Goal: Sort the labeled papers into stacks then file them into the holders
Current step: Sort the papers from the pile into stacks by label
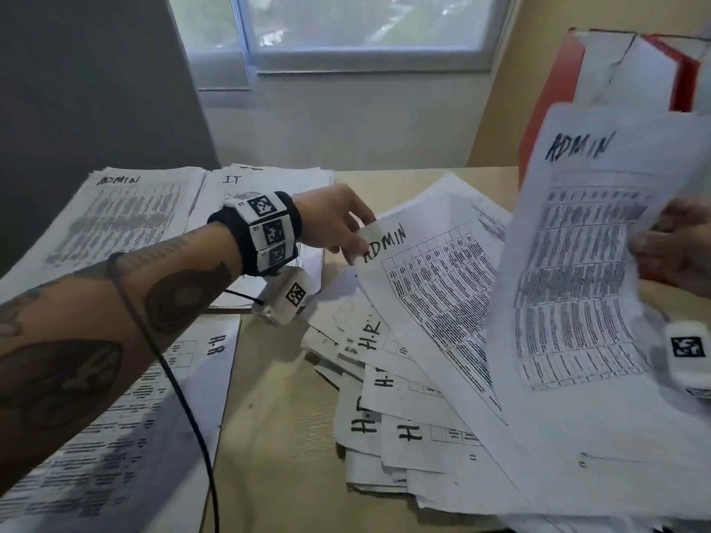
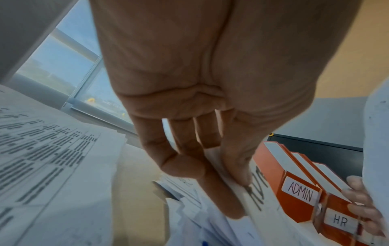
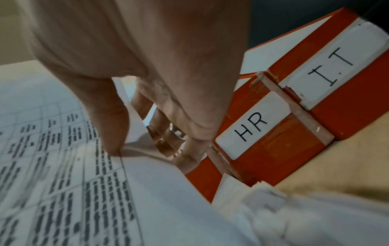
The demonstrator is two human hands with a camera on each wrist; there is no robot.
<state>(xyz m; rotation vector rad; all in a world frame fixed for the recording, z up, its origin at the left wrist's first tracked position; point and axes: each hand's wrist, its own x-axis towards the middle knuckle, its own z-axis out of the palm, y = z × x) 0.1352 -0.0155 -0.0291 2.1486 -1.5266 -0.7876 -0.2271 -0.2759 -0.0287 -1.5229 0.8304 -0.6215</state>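
White sheets lie fanned on the counter [image 1: 277,436], so sorting is still the step in hand. The left hand [image 1: 338,221] pinches the corner of an ADMIN sheet [image 1: 434,298] atop the loose pile, while the right hand [image 1: 677,248] grips a raised ADMIN sheet [image 1: 584,255]. Next, both probably go to the ADMIN stack [image 1: 115,217] at far left; the orange holders [image 2: 299,191] wait.

office | desk [image 1: 277,417] of labeled papers [image 1: 434,302] | orange file holders [image 3: 273,149]
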